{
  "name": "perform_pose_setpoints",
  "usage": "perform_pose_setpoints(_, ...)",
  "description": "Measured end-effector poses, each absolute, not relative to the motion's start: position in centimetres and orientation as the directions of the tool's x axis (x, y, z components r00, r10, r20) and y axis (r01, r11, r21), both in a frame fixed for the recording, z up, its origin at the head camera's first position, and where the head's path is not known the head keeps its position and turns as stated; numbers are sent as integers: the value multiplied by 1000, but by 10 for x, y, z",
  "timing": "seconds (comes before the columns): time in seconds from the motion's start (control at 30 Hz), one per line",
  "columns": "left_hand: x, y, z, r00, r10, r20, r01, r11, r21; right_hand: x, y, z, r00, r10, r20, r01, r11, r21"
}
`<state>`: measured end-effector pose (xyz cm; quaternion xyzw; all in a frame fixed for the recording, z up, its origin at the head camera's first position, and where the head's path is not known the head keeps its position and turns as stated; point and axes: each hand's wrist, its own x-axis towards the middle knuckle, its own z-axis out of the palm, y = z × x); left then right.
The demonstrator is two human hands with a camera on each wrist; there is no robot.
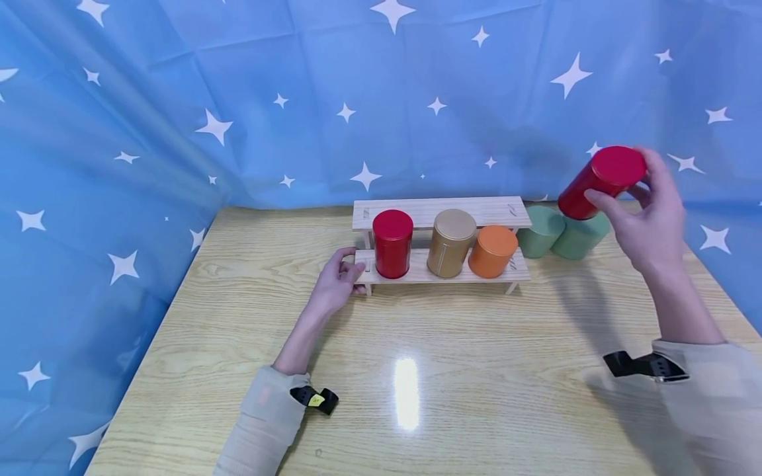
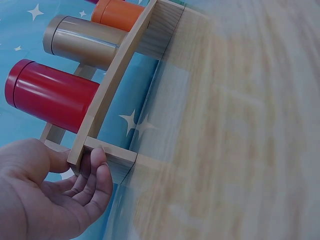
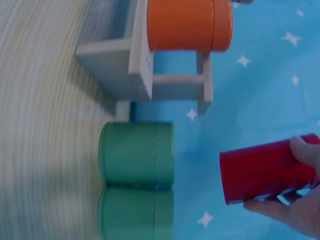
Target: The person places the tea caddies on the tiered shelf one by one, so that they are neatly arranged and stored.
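My right hand (image 1: 653, 215) grips a red canister (image 1: 586, 188), tilted, in the air above two green canisters (image 1: 538, 233) that stand side by side at the right of a two-step wooden rack (image 1: 419, 259). At the rack's left end, my left hand (image 1: 336, 281) holds the edge of the lower step, with the thumb on top and fingers curled beneath. Another red canister (image 1: 393, 246) stands upright on that step near the left hand. To its right are a gold canister (image 1: 448, 251) and a shorter orange canister (image 1: 493, 253). In the right wrist view, the held canister (image 3: 267, 170) is apart from the green ones.
Wooden tabletop (image 1: 476, 370) extends in front of the rack. A blue cloth with white stars (image 1: 297, 86) hangs behind and along the left side. The rack's upper step (image 1: 440, 210) lies behind the lower one.
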<state>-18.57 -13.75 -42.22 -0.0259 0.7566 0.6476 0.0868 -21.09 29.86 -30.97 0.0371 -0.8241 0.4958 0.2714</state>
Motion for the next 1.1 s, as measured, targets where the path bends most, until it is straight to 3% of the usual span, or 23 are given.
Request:
perform_pose_setpoints(0.47, -185, -137, -421, -983, 73, -166, -154, 147, 977, -225, 247, -299, -891, 44, 451, -386, 447, -807)
perform_pose_setpoints(1.1, -184, -138, -422, -984, 84, -160, -148, 134, 980, -244, 169, -285, -871, -113, 478, -482, 378, -790)
